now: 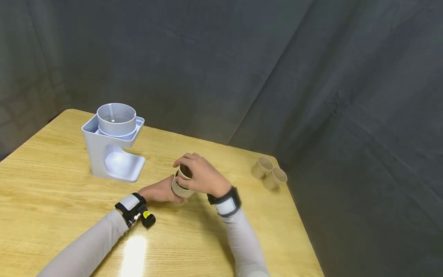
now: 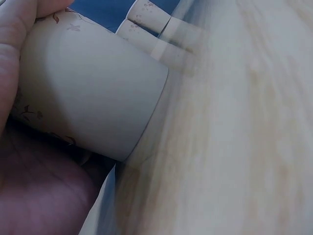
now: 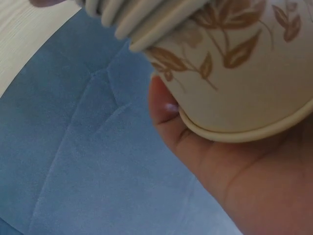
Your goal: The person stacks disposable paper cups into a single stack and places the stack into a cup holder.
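Observation:
A stack of nested paper cups (image 1: pixel 180 190) stands near the middle of the table, with my left hand (image 1: pixel 162 191) gripping it around the side. My right hand (image 1: pixel 205 175) holds the top paper cup (image 3: pixel 230 93) by its rim, thumb on one side and fingers on the other. This cup bears brown leaf prints and sits partly raised above the several stacked rims (image 3: pixel 142 22). In the left wrist view, the pale outer wall of the lowest cup (image 2: pixel 98 83) shows, its base at or close to the tabletop. My left fingers are partly cut off there.
Two paper cups, one (image 1: pixel 261 169) beside the other (image 1: pixel 275 178), stand near the table's right edge. A pale stand (image 1: pixel 97 154) with a round container (image 1: pixel 117 119) on top and a flat foot is at the back left. Dark cloth (image 1: pixel 194 69) hangs behind the table (image 1: pixel 166 246).

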Motion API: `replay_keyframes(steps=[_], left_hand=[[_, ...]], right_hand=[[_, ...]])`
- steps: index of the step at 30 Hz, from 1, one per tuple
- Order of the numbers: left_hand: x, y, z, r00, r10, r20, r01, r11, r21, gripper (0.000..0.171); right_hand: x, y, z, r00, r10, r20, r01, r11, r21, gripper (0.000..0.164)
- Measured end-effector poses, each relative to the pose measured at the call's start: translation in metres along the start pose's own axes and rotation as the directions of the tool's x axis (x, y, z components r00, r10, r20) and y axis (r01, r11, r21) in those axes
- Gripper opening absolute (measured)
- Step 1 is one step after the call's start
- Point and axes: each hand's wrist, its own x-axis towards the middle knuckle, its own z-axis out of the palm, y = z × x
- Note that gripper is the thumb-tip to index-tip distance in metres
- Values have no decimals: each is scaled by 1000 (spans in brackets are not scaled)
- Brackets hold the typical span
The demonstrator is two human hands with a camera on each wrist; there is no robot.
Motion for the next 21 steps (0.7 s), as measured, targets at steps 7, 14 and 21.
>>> replay_keyframes(steps=[7,14,21], left_hand=[[3,4,-3,1000,1,-13,-1,1000,-3,78],[0,3,-4,1000,0,-12,0,1000,-15,81],[-2,4,-6,1000,-4,-11,4,1000,18,78]], right_hand=[[3,1,-2,1000,-12,22,12,1000,5,37],[5,0,1,998,3,65,-4,1000,12,41],[8,-2,7,997,2,72,-2,1000,-1,35]])
